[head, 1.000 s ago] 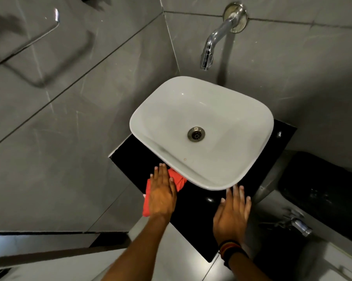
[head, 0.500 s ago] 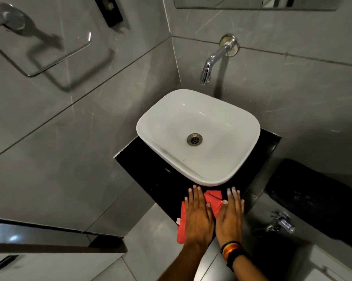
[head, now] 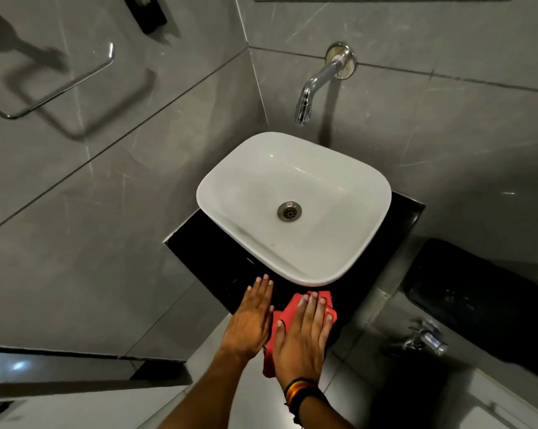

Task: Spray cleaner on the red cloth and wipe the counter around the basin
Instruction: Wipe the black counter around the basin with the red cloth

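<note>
My right hand point(head: 303, 339), the one with the striped band at the wrist point(head: 301, 393), lies flat and spread on the crumpled red cloth point(head: 284, 314), fingers straight, pressing it down rather than gripping it. The cloth sits on the glossy black counter point(head: 407, 218) just in front of the white rounded ceramic basin point(head: 294, 209), with its near end hanging past the counter's front edge. My left hand point(head: 250, 320) is flat and released too, palm down on the bare counter just left of the cloth, its fingertips point(head: 264, 278) near the basin's front rim but apart from it. The round metal drain point(head: 289, 212) sits in the basin's middle. Behind the basin, a curved chrome tap point(head: 318, 83) comes out of the grey tiled wall point(head: 447, 134).
</note>
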Available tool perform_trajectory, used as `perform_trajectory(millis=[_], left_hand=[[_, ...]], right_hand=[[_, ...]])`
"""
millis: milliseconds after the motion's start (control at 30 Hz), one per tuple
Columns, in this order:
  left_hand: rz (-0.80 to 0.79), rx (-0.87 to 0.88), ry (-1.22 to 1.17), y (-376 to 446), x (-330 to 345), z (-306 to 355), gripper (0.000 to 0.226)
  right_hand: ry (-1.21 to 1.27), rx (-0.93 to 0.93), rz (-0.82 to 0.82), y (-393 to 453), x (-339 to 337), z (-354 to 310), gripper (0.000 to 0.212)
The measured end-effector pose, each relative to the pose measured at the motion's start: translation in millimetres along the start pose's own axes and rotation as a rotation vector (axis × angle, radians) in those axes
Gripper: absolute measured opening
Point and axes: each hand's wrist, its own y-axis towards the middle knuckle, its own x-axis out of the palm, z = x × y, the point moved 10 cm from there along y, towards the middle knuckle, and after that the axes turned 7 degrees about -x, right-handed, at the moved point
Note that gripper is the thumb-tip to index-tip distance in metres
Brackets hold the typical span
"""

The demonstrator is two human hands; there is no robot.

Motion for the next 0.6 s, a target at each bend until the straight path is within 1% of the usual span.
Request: perform_trajectory(millis=[167,267,333,400,467,533,600], left_hand=[[-0.028,0.042,-0.022,-3,7,20,0.06],[0.004,0.071,-0.071,-4,3,34,0.059],[0.038,0.051,-0.123,-4,0,41,0.058],[0.068,-0.014,-0.178,-3,0,45,0.057],[0.096,-0.077,-0.213,-2,1,49,0.057],[0.135,-0.136,-0.247,0,4,53,0.057],[0.16,-0.182,-0.267,-2,5,51,0.057]], right_hand=[[-0.139,-0.163,-0.069,2,-2,19,0.072],[-0.207,-0.2,-0.068,5,-12,41,0.07],[-0.239,-0.218,-0.06,9,-22,54,0.069],[-0.264,-0.246,-0.062,12,-29,59,0.068],[-0.259,-0.213,-0.053,14,-32,56,0.068],[-0.192,-0.114,-0.01,11,-33,54,0.071],[-0.119,-0.048,-0.027,4,-26,51,0.075]])
